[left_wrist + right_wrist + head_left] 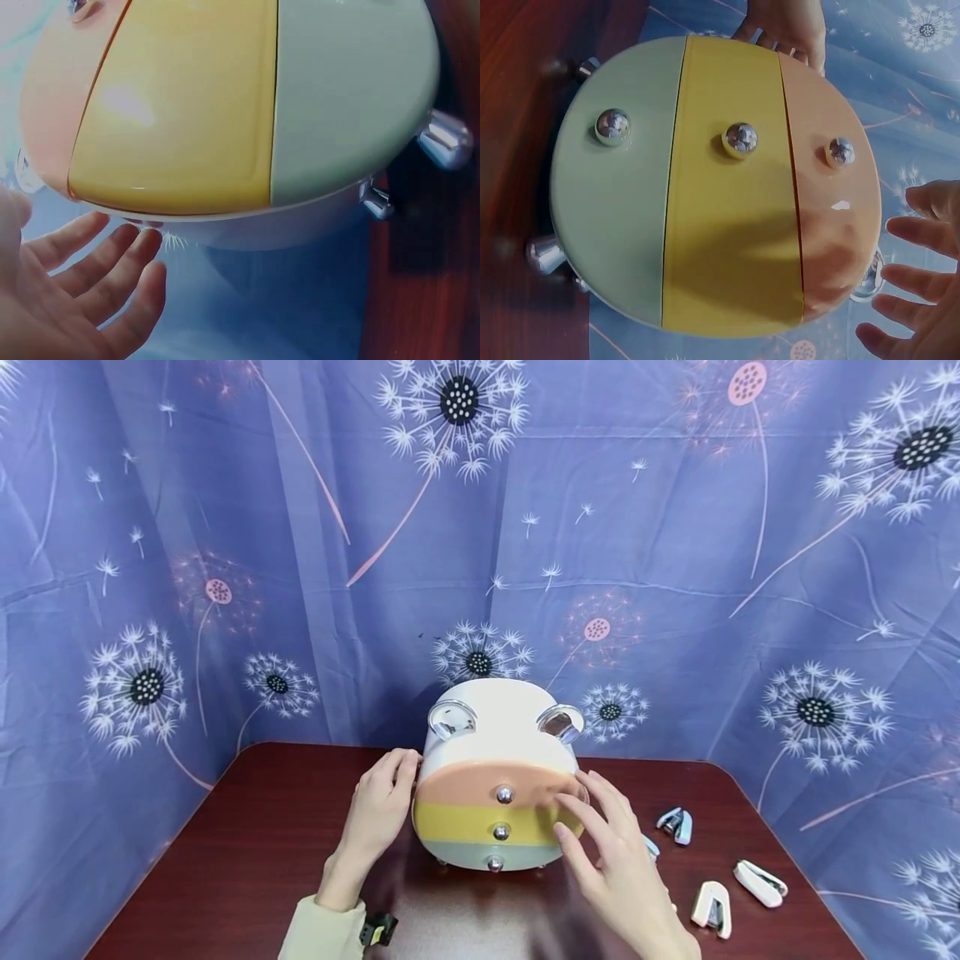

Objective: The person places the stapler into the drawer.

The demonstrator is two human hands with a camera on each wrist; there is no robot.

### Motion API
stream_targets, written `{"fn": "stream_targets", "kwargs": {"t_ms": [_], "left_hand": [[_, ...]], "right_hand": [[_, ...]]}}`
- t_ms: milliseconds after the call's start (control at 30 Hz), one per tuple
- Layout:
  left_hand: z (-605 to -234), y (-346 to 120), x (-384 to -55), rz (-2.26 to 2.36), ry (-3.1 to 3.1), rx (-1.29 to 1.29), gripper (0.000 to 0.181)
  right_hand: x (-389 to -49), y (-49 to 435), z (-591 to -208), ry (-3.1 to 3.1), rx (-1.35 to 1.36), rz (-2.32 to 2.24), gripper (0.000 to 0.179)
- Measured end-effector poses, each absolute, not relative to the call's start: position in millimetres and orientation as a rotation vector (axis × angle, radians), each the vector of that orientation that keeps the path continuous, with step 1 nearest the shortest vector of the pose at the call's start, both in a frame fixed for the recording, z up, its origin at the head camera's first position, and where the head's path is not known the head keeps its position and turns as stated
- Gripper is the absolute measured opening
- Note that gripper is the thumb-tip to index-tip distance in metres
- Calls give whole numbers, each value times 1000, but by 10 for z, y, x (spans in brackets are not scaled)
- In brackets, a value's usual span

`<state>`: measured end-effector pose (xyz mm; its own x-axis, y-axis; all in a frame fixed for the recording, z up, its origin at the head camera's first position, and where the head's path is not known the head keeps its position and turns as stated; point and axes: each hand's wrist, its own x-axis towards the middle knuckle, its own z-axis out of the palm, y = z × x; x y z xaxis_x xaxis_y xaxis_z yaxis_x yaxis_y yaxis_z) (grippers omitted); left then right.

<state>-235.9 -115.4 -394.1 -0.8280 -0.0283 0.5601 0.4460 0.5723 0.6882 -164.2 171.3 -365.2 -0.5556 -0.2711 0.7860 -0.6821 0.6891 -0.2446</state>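
A small rounded drawer cabinet (pixel 491 781) with a white body stands on the table, its front split into peach, yellow and pale green drawers. Each drawer bears a round chrome knob (pixel 740 140). My left hand (pixel 381 802) lies along the cabinet's left side, and its fingertips reach the wall behind the front edge. Loosely spread, the fingers of my right hand (pixel 618 860) are near the right side of the front. In the right wrist view that right hand (pixel 922 277) appears apart from the peach drawer, holding nothing.
To the right lie several small staplers: a light blue one (pixel 676 825), a white one (pixel 761 883) and a cream one (pixel 712 908). Another blue item (pixel 651 847) is partly hidden by my right hand. A blue dandelion-print curtain (pixel 480 568) hangs behind the dark red table (pixel 247 860).
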Motion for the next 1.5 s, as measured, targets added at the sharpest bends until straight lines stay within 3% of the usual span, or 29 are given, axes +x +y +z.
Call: {"fn": "stream_targets", "kwargs": {"t_ms": [300,733,1500], "left_hand": [[-3961,-1164,-2462,-1351,-2349,-278,20],[-3978,-1189,-2578,-1560,-2425,-377,25],[-4047,-1253,-2542,-1588,-2435,-383,24]], "right_hand": [[-1719,1593,-3636,-2104,705,728,27],[-1817,1357,-3621,-1889,683,815,22],[-1999,1019,-3938,-1959,654,967,21]]}}
